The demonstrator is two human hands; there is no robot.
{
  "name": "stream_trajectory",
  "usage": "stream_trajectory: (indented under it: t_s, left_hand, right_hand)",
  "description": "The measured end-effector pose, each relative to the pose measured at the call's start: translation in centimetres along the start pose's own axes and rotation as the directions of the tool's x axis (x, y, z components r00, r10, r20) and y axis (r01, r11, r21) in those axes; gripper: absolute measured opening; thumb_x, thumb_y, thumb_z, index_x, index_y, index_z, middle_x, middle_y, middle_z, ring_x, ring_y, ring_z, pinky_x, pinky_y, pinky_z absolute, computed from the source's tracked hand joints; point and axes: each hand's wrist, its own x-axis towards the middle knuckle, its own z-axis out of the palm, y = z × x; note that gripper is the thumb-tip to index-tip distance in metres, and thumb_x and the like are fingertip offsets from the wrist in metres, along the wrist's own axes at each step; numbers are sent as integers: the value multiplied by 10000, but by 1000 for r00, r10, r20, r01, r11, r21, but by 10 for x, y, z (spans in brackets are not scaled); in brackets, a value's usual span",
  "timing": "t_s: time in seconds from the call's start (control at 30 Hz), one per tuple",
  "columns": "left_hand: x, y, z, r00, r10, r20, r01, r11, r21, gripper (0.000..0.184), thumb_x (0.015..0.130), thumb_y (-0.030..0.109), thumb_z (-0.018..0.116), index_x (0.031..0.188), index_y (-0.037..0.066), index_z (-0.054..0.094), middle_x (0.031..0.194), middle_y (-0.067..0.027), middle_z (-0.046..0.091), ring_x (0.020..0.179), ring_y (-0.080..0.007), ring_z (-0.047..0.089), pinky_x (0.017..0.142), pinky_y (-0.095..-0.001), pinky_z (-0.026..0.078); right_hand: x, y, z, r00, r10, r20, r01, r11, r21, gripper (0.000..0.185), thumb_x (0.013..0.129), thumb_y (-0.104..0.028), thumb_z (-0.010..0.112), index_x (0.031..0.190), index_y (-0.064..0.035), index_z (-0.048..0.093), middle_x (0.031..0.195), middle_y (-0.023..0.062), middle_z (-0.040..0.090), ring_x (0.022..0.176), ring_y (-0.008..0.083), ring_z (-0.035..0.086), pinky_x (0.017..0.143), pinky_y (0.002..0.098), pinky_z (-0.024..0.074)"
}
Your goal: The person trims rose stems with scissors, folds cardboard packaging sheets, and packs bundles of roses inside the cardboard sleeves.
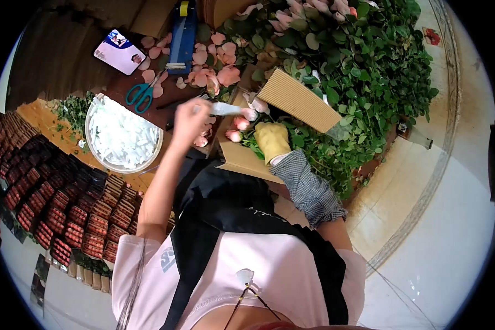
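Note:
My left hand (190,119), bare, is closed with its fingers pinched on a white tubular sleeve (225,109). The far end of the sleeve meets a pale pink rosebud (249,114), partly covered by white mesh. My right hand (272,141) wears a yellow glove, its fingers curled beside the buds; green leaves and stems come out around it, but what it grips is mostly hidden. Two pink roses (237,129) lie just left of the glove, above a cardboard sheet (250,164).
A white tub (158,146) heaped with white sleeves stands at left, near teal scissors (140,98), a phone (119,52) and a blue tape dispenser (181,41). Corrugated cardboard (298,100) and leafy rose stems (363,82) lie right. Packed bundles of roses (60,212) fill the lower left.

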Motion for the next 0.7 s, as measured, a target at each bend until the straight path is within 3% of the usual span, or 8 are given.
stream_trajectory:
  t_s: [0.07,0.13,0.2,0.27,0.3,0.37,0.57,0.7]
  left_hand:
    - [-8,41,-26,975,222,13,-215,923,319,239,909,77,616,725,-36,513,720,-64,527,662,-168,516,672,-294,447]
    - [-15,33,-25,885,434,167,-464,839,284,136,903,20,575,802,-34,501,917,-103,510,851,-210,494,779,-296,428]
    - [-16,9,-18,894,376,242,-423,888,183,73,912,20,553,870,-28,518,956,-111,525,892,-229,506,799,-308,432]
    - [-11,-3,-5,836,426,347,-520,817,251,95,926,59,551,881,-13,508,910,-138,577,857,-303,552,795,-353,467]
    - [-8,-3,5,901,277,334,-385,865,323,118,928,96,573,897,1,510,865,-152,596,820,-342,575,756,-379,482]
    - [-2,-1,25,946,161,281,-286,825,487,244,924,251,649,956,44,525,792,-193,650,761,-437,623,652,-456,507]
    - [13,-15,70,888,273,370,-458,462,759,209,881,296,693,909,90,674,837,-134,680,764,-356,665,648,-431,537]
    - [16,-23,71,804,394,446,-595,555,582,152,876,262,682,922,123,724,821,-89,684,709,-323,672,604,-409,536]
  right_hand:
    - [-13,6,-31,996,-88,16,85,987,138,297,883,-332,640,947,-43,661,883,155,717,832,348,686,769,461,533]
    - [-29,19,-59,967,-217,131,154,914,376,382,926,-299,602,1218,-53,610,975,151,704,922,352,657,842,447,510]
    - [-44,9,-109,953,-271,137,147,805,575,454,952,-318,577,1319,-51,557,1169,219,659,1057,362,643,933,441,502]
    - [-42,-1,-98,976,-175,-126,215,823,526,418,962,-305,575,1306,-68,564,1128,210,675,1032,359,652,899,445,515]
    - [-37,-3,-84,984,-99,-150,140,945,297,389,970,-342,563,1251,-76,604,1039,144,709,966,328,670,843,442,519]
    - [-10,-8,-64,988,95,121,-100,994,37,385,961,-393,561,1175,-84,642,993,128,726,918,313,693,791,453,543]
    - [10,1,-43,983,87,160,-76,994,-75,397,938,-429,573,1122,-87,655,953,112,733,903,292,700,773,438,554]
    - [7,8,-32,997,52,64,-50,998,-25,361,920,-396,601,1091,-83,657,916,109,727,883,283,697,767,439,551]
